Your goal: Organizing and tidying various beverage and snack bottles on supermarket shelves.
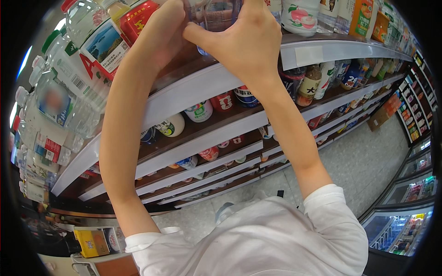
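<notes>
Both of my hands are at the top shelf, around a clear plastic bottle point(218, 15) that the top of the view cuts off. My right hand point(251, 45) grips it from the right, with the thumb across its front. My left hand point(168, 38) is at the bottle's left side, its fingers mostly hidden or out of view. Left of my left wrist stand a red can point(138, 17) and a large clear bottle with a red cap and a landscape label point(107, 43). To the right of my right hand is a white bottle with peach pictures point(299, 17).
A white shelf edge point(197, 88) runs below my hands, with bottles and cans on lower shelves. More large bottles point(55, 96) line the left. A cardboard box point(384, 110) sits on the tiled floor point(359, 155). Glass-door coolers point(402, 227) stand at right, a yellow box point(90, 243) lower left.
</notes>
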{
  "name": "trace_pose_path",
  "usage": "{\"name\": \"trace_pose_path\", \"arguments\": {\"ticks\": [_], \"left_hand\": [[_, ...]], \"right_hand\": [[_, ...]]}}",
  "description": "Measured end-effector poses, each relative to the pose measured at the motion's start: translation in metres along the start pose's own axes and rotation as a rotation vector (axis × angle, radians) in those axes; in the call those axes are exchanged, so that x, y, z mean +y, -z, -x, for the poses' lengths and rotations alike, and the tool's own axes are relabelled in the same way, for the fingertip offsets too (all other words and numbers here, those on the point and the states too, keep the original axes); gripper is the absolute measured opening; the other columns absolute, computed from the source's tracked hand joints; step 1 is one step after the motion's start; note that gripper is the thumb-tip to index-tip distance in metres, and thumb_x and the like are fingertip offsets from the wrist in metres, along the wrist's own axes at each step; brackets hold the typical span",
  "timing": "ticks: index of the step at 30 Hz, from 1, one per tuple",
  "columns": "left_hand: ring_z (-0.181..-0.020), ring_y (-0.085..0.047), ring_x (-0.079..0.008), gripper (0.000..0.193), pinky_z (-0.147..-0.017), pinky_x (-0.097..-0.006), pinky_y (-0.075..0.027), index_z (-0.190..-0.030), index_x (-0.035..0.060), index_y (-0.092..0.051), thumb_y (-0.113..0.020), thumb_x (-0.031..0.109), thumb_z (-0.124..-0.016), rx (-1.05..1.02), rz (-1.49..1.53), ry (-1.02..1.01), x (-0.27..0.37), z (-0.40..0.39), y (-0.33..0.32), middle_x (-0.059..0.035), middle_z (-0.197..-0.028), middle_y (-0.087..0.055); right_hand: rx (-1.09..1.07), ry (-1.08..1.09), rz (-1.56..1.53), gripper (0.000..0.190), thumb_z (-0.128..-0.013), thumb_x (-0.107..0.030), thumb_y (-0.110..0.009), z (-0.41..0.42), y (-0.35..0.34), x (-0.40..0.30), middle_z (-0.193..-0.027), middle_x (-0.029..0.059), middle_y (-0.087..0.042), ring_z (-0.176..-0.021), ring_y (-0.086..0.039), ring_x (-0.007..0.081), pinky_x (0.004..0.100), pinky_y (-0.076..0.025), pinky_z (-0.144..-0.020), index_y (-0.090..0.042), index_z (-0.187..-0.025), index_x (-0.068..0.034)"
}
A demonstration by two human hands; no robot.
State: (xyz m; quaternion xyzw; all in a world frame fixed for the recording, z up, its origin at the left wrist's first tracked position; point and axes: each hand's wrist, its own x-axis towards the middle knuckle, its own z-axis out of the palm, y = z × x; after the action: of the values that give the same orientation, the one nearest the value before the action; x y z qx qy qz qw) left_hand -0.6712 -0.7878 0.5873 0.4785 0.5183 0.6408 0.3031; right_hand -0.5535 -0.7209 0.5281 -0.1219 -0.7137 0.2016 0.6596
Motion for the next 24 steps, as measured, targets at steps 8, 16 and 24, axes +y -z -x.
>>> {"name": "trace_pose_path", "arguments": {"ticks": [8,16,24], "left_hand": [[-0.124,-0.062,-0.0244,0.058,-0.111,-0.0389,-0.046,-0.145,-0.0001,-0.049,-0.028,0.043,-0.112,0.051,-0.071,-0.19,0.007,0.026,-0.032,-0.0156,-0.136,-0.063],[-0.119,-0.064,-0.0224,0.063,-0.107,-0.0362,-0.047,-0.141,-0.0039,-0.052,-0.042,0.049,-0.108,0.153,-0.117,-0.405,0.004,0.022,-0.02,-0.0139,-0.13,-0.066],[-0.105,-0.067,-0.014,0.045,-0.092,-0.0277,-0.053,-0.134,-0.0046,-0.055,-0.07,0.02,-0.099,0.23,-0.374,-0.541,0.006,0.022,-0.013,-0.0105,-0.118,-0.069]], "right_hand": [[-0.002,0.015,0.064,0.087,-0.072,-0.036,-0.084,-0.002,-0.003,0.005,-0.11,0.0297,-0.065,-0.096,-0.069,0.0443,0.0481,-0.057,-0.082,-0.044,-0.137,0.007],[-0.001,0.117,0.079,0.082,-0.074,-0.037,-0.085,-0.002,-0.009,0.005,-0.111,0.0298,-0.068,-0.101,-0.069,0.0438,0.0473,-0.057,-0.084,-0.051,-0.132,0.009],[-0.194,0.035,0.088,0.081,-0.078,-0.038,-0.084,-0.005,0.007,-0.01,-0.107,0.0307,-0.069,-0.1,-0.07,0.044,0.0476,-0.057,-0.083,-0.051,-0.135,0.01]]}}
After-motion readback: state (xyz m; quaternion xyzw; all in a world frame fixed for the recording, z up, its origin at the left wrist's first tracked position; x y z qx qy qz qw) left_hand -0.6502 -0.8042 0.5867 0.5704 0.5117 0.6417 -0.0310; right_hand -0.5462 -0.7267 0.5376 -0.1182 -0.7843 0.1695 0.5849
